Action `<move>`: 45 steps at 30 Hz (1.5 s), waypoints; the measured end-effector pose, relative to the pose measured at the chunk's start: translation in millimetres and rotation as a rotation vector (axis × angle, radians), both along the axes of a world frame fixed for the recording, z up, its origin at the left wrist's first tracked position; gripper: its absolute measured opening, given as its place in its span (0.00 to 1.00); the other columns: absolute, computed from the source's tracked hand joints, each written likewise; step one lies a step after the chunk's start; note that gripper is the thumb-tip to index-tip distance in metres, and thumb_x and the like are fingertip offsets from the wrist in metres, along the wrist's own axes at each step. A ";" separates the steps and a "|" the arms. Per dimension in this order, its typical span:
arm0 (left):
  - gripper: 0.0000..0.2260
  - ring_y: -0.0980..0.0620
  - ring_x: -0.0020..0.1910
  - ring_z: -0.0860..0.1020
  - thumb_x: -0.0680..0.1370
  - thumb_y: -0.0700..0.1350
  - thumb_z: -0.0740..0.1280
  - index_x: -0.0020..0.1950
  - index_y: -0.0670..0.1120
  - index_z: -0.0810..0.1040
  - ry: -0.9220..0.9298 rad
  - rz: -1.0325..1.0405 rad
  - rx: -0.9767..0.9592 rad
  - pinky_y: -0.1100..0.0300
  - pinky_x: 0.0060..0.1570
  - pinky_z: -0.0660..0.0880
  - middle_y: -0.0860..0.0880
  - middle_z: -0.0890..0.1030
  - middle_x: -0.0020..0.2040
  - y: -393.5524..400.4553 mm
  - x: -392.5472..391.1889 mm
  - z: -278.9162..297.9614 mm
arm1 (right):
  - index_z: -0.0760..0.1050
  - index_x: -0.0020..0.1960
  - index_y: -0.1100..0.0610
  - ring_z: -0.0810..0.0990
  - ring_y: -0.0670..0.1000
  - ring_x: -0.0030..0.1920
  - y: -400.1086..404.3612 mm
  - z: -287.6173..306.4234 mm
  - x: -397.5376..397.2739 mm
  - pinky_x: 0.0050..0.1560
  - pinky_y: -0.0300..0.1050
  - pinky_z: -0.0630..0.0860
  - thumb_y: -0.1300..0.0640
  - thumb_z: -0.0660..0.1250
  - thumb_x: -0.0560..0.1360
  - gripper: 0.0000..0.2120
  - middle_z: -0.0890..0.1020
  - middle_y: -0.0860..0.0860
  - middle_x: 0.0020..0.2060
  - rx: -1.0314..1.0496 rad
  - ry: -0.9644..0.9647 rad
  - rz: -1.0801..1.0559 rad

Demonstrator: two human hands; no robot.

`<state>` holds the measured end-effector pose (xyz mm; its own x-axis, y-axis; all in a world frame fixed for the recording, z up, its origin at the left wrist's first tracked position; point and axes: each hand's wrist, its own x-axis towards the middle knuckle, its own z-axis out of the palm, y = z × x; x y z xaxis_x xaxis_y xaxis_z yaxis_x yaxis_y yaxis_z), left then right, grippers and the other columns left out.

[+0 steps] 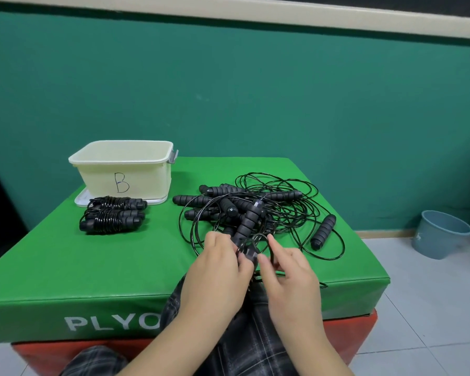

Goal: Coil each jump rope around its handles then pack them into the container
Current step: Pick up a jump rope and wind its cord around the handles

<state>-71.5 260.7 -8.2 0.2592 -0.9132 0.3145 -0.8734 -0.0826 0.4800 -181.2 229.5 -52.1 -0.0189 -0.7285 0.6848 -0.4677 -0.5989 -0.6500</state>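
Observation:
My left hand (220,263) grips the lower end of a pair of black foam handles (248,221) held upright over the green plyo box (92,256). My right hand (285,263) pinches the thin black cord (269,242) beside those handles. Behind them a tangled pile of loose black jump ropes (258,204) lies on the box, with one handle (323,232) off to the right. Two coiled ropes (111,215) lie together at the left. The cream container (125,169) marked "B" stands behind them on its lid; its inside is hidden from this angle.
A red block (350,335) sits under the green box. A blue-grey bucket (440,233) stands on the tiled floor at the right, by the green wall. My checked trouser legs (250,346) press against the box's front.

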 end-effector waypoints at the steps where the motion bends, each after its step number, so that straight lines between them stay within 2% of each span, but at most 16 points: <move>1: 0.07 0.55 0.41 0.70 0.80 0.52 0.56 0.47 0.49 0.62 -0.013 0.005 -0.007 0.61 0.38 0.67 0.53 0.67 0.57 0.4 -0.4 -0.6 | 0.79 0.61 0.59 0.71 0.43 0.37 -0.5 2.3 -0.1 0.36 0.30 0.67 0.52 0.66 0.73 0.19 0.72 0.45 0.34 -0.015 0.051 -0.030; 5: 0.06 0.53 0.42 0.72 0.80 0.50 0.56 0.47 0.50 0.60 -0.022 0.019 -0.019 0.61 0.38 0.65 0.53 0.67 0.59 0.2 -2.3 -0.4 | 0.83 0.52 0.58 0.69 0.49 0.32 -3.4 11.1 -1.1 0.28 0.41 0.66 0.51 0.67 0.69 0.16 0.69 0.46 0.28 -0.037 0.277 -0.087; 9: 0.06 0.51 0.44 0.75 0.79 0.49 0.56 0.47 0.49 0.60 -0.004 0.011 -0.041 0.60 0.37 0.63 0.54 0.67 0.60 1.8 -2.3 -2.6 | 0.84 0.46 0.57 0.72 0.49 0.24 -3.5 15.3 -3.0 0.23 0.39 0.64 0.54 0.69 0.64 0.13 0.68 0.46 0.27 -0.020 0.411 -0.116; 12: 0.06 0.52 0.41 0.73 0.79 0.49 0.56 0.47 0.49 0.61 0.016 0.000 -0.070 0.61 0.36 0.62 0.55 0.66 0.61 2.3 -1.4 -4.9 | 0.83 0.47 0.60 0.72 0.53 0.28 -1.1 25.1 -2.6 0.27 0.43 0.68 0.57 0.67 0.69 0.10 0.69 0.50 0.30 0.005 0.429 -0.076; 14: 0.06 0.54 0.38 0.69 0.79 0.48 0.56 0.46 0.49 0.61 0.028 -0.006 -0.095 0.62 0.35 0.61 0.55 0.67 0.61 2.9 -0.8 -6.6 | 0.80 0.53 0.60 0.71 0.54 0.36 -1.6 34.0 -2.4 0.36 0.45 0.66 0.56 0.63 0.77 0.11 0.67 0.50 0.36 0.087 0.566 -0.025; 16: 0.06 0.56 0.38 0.67 0.79 0.47 0.57 0.46 0.49 0.60 0.029 -0.012 -0.117 0.63 0.35 0.59 0.55 0.67 0.61 3.8 -0.6 -7.9 | 0.77 0.49 0.59 0.70 0.54 0.38 -2.3 38.0 -2.5 0.35 0.44 0.62 0.56 0.62 0.78 0.08 0.63 0.49 0.35 0.079 0.648 -0.001; 17: 0.06 0.56 0.38 0.66 0.79 0.47 0.57 0.46 0.49 0.60 0.029 -0.016 -0.126 0.63 0.35 0.59 0.55 0.67 0.61 4.2 -0.5 -8.7 | 0.74 0.40 0.58 0.68 0.53 0.34 -1.9 40.4 -0.8 0.28 0.42 0.58 0.58 0.66 0.75 0.06 0.58 0.46 0.33 0.029 0.676 -0.009; 20: 0.07 0.55 0.37 0.68 0.79 0.48 0.58 0.44 0.49 0.61 0.067 -0.026 -0.155 0.61 0.34 0.59 0.55 0.67 0.60 4.6 0.8 -10.2 | 0.57 0.31 0.53 0.54 0.49 0.24 0.6 49.2 3.6 0.25 0.34 0.38 0.62 0.78 0.57 0.27 0.51 0.45 0.30 -0.007 0.784 -0.071; 24: 0.08 0.54 0.40 0.72 0.78 0.50 0.61 0.44 0.49 0.64 0.152 -0.021 -0.155 0.57 0.35 0.64 0.56 0.67 0.59 4.3 6.0 -11.9 | 0.69 0.25 0.54 0.63 0.49 0.17 2.4 55.6 4.1 0.23 0.36 0.44 0.59 0.83 0.49 0.21 0.55 0.46 0.30 0.003 0.878 -0.050; 28: 0.06 0.59 0.49 0.70 0.76 0.49 0.64 0.44 0.48 0.70 0.281 -0.035 -0.096 0.60 0.43 0.66 0.59 0.68 0.58 -3.2 12.9 -11.3 | 0.75 0.32 0.58 0.68 0.51 0.20 -3.1 48.9 4.7 0.23 0.38 0.56 0.60 0.79 0.59 0.13 0.59 0.48 0.32 -0.048 0.792 -0.001; 30: 0.06 0.60 0.51 0.70 0.75 0.47 0.66 0.42 0.48 0.71 0.346 -0.038 -0.078 0.63 0.43 0.62 0.59 0.69 0.56 -7.2 14.6 -8.7 | 0.77 0.47 0.60 0.76 0.57 0.33 -6.0 46.4 1.8 0.31 0.45 0.68 0.58 0.68 0.75 0.05 0.65 0.51 0.37 0.026 0.808 0.000; 32: 0.06 0.59 0.53 0.70 0.74 0.46 0.66 0.39 0.49 0.71 0.396 -0.022 -0.050 0.64 0.43 0.60 0.59 0.70 0.55 -9.4 14.9 -4.7 | 0.75 0.59 0.60 0.77 0.60 0.42 -5.9 40.3 -2.5 0.40 0.51 0.72 0.55 0.60 0.80 0.13 0.71 0.53 0.44 0.084 0.710 0.040; 36: 0.06 0.56 0.51 0.71 0.76 0.49 0.62 0.42 0.49 0.70 0.295 0.027 -0.015 0.62 0.44 0.61 0.58 0.70 0.59 -6.6 10.8 -0.8 | 0.75 0.64 0.60 0.77 0.54 0.35 -4.1 28.7 3.7 0.34 0.46 0.73 0.51 0.58 0.75 0.22 0.77 0.52 0.39 0.058 0.512 0.037; 40: 0.08 0.47 0.55 0.75 0.80 0.49 0.56 0.56 0.47 0.67 0.120 0.036 -0.033 0.57 0.44 0.64 0.52 0.69 0.62 -3.1 6.3 -3.0 | 0.77 0.60 0.63 0.73 0.45 0.33 -1.3 26.9 12.0 0.37 0.40 0.68 0.53 0.56 0.72 0.22 0.78 0.49 0.34 -0.048 0.441 -0.067; 42: 0.10 0.47 0.56 0.75 0.80 0.49 0.55 0.59 0.47 0.65 0.089 0.036 -0.039 0.57 0.45 0.64 0.51 0.69 0.62 -2.9 5.9 -3.5 | 0.78 0.57 0.63 0.76 0.48 0.30 0.5 25.7 13.7 0.32 0.40 0.67 0.55 0.61 0.71 0.19 0.79 0.50 0.36 -0.072 0.474 -0.080; 45: 0.10 0.47 0.54 0.75 0.81 0.49 0.53 0.60 0.47 0.63 0.017 0.019 -0.063 0.59 0.42 0.63 0.51 0.69 0.61 -0.5 4.0 -4.4 | 0.79 0.55 0.64 0.67 0.47 0.23 1.8 24.4 12.6 0.25 0.35 0.56 0.64 0.73 0.63 0.20 0.75 0.53 0.39 -0.071 0.502 -0.093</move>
